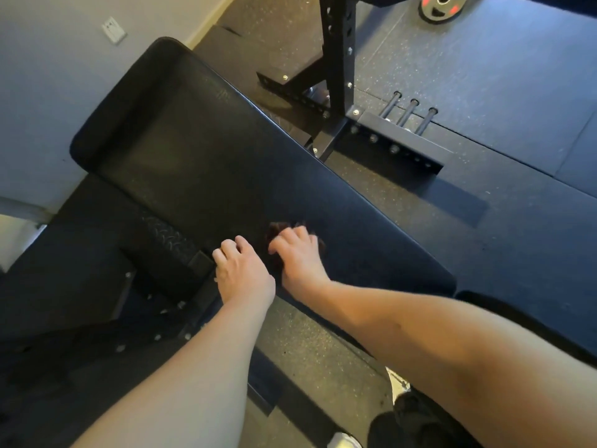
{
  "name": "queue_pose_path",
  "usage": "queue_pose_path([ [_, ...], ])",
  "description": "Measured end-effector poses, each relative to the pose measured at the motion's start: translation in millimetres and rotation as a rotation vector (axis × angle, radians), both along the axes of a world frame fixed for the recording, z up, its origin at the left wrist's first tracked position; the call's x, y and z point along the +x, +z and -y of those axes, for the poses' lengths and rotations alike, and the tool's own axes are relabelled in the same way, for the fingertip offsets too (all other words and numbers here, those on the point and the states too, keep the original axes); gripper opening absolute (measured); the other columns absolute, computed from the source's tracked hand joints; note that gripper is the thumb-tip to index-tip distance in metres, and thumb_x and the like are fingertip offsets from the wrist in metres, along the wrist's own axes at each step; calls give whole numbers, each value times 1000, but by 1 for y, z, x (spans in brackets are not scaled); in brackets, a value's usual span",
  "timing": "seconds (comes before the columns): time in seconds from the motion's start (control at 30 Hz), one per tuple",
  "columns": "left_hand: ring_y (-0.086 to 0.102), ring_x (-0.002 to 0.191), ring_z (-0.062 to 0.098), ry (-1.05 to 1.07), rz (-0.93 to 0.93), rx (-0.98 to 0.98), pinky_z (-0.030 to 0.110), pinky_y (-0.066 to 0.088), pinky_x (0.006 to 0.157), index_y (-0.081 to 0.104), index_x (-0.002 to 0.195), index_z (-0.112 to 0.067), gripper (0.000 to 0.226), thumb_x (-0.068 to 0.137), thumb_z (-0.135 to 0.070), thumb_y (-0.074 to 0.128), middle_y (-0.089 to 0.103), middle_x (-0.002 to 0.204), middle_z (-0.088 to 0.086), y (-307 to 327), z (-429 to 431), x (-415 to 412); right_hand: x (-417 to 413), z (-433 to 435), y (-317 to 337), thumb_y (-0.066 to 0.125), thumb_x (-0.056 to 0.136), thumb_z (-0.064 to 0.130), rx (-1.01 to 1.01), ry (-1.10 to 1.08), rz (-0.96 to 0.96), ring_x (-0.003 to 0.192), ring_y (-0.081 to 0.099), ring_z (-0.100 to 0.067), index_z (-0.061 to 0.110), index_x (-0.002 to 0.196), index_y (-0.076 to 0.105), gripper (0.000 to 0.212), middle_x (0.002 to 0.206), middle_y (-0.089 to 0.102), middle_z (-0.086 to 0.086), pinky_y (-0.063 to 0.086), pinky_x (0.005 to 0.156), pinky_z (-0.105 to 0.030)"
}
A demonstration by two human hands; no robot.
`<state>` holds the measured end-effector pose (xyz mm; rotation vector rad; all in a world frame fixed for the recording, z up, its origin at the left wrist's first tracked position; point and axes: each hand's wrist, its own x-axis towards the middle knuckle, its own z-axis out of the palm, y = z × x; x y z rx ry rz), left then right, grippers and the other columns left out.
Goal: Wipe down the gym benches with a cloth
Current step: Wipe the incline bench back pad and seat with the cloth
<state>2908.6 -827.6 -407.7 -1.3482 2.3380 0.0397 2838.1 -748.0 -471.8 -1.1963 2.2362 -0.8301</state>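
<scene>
Long black padded gym bench (pixel 200 163) running diagonally from upper left to lower right; small crumpled dark reddish-brown cloth (pixel 275 227) on its nearer half, mostly covered by the right hand (pixel 298 253).

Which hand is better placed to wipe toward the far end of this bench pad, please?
Right. The right hand grips the dark cloth on the bench pad, with bare pad ahead of it. The left hand has no cloth and rests at the pad's near edge.
</scene>
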Motion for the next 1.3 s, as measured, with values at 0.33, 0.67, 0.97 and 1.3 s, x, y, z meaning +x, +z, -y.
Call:
queue_pose_path([
  [0.33,31,147,23,161,-468,291,44,37,118,31,158,-25,75,94,1,59,32,161,1,23,-27,69,41,-22,32,68,88,4,-2,-220,521,105,58,-15,27,114,55,37,114,60,5,57,88,-34],
  [0.67,38,147,24,503,-706,728,40,32,117,30,160,-21,59,105,-26,51,37,162,2,92,-55,110,65,-82,114,57,98,52,122,-459,1686,117,67,-36,6,132,61,57,124,70,-17,44,110,-51],
  [0.97,64,88,14,705,-746,849,32,48,79,74,97,-12,23,91,-34,71,73,106,4,64,-102,114,46,-116,108,57,101,20,364,-325,1271,95,72,-29,4,109,65,19,104,73,-16,59,92,-43],
  [1.3,61,80,13,550,-841,493,24,46,63,54,89,-22,13,96,-17,63,62,90,-2,52,-168,65,14,-149,104,56,103,41,437,-355,1230,103,67,-30,22,127,60,31,111,66,-9,54,99,-53],
])
